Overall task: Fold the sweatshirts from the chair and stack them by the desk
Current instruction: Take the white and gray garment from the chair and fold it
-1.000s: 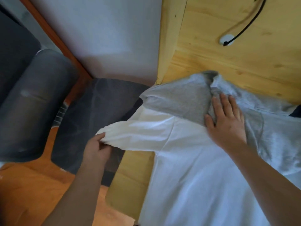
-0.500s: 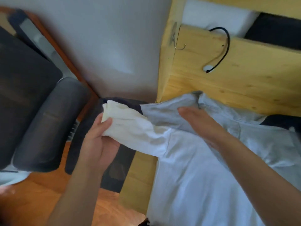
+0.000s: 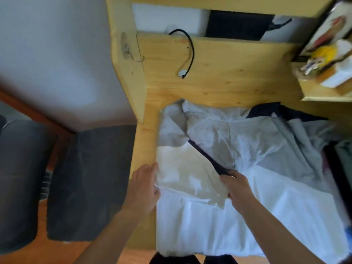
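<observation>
White and grey cotton makes up the sweatshirt (image 3: 247, 197), which lies spread flat on the pale pine desk (image 3: 219, 88), its grey hooded upper part toward the back panel and its white body reaching the near edge. One white sleeve (image 3: 188, 180) is folded inward across the chest, its dark cuff band running diagonally over the grey.

The left hand (image 3: 143, 189) holds the folded edge at the garment's left side, fingers curled around the white fabric. The right hand (image 3: 238, 187) pinches the sleeve near its dark cuff end, thumb and fingers closed on the cloth.

A dark navy garment (image 3: 285, 112) lies partly beneath the grey fabric toward the back right. Above, a black cable (image 3: 191, 50) loops down the back panel to a small white fitting, and a metal hook (image 3: 133, 54) sits on the desk's side board. A wooden shelf (image 3: 323, 92) at the right carries small colourful items (too blurred to name). Left of the desk, a dark chair (image 3: 89, 183) stands on the wooden floor (image 3: 38, 252).
</observation>
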Available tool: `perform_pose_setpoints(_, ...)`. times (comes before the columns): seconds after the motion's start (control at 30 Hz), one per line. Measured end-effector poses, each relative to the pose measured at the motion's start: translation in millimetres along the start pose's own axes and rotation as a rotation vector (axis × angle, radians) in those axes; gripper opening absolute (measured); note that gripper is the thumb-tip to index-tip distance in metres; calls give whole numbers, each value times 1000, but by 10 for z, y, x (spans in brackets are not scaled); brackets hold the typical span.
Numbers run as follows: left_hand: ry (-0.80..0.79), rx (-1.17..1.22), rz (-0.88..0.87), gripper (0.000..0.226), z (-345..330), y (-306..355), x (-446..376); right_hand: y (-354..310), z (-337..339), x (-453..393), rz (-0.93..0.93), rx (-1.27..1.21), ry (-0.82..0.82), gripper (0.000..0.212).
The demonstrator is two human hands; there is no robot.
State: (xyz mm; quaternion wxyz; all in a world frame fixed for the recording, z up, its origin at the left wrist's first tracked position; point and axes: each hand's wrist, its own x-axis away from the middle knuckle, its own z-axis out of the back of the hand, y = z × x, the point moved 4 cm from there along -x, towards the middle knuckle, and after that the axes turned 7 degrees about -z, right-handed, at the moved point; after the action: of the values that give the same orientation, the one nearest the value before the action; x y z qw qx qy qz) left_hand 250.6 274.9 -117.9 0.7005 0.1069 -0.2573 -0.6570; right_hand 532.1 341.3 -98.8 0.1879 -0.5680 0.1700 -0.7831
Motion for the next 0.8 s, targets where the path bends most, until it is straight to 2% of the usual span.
perform_pose_setpoints(0.1, 35, -31, -66, 81, -55, -5, -18, -14, 22, -47, 25, 60, 32, 29)
perform_pose_setpoints(0.17, 54, -35, -76, 70, -29, 16, -59, -71, 49, 54, 81, 79, 28, 30)
perform_pose_setpoints(0.33, -38, -127, -160, 44, -17, -13, -54, -222, 165, 399, 462, 170, 85, 32)
perform_pose_setpoints(0.4, -66, -134, -159, 35, 121, 45, -115, -139, 170, 306, 425, 221, 87, 31)
perform_pose_setpoints(0.47, 55, -91, -142, 30, 390, 157, -368, -6, 159, 167, 278, 301, 76, 28)
perform_pose_setpoints(0.53, 174, -100, -211, 37, 615, 286, -835, 92, 152, 82, 197, 373, 96, 23)
perform_pose_setpoints(0.57, 173, -122, -275, 48, 683, 363, -1120, 106, 149, 61, 194, 389, 108, 19)
perform_pose_setpoints(0.63, 10, -249, -390, 62, 687, 493, -1678, 92, 130, 58, 192, 402, 117, 14)
perform_pose_setpoints(0.7, -217, -418, -446, 60, 613, 526, -2079, 51, 116, 96, 204, 417, 94, 11)
perform_pose_setpoints(0.77, -381, -602, -460, 43, 593, 422, -2260, -16, 133, 199, 270, 451, 88, 12)
perform_pose_setpoints(0.8, -392, -655, -464, 29, 636, 362, -2292, -50, 147, 268, 320, 454, 94, 13)
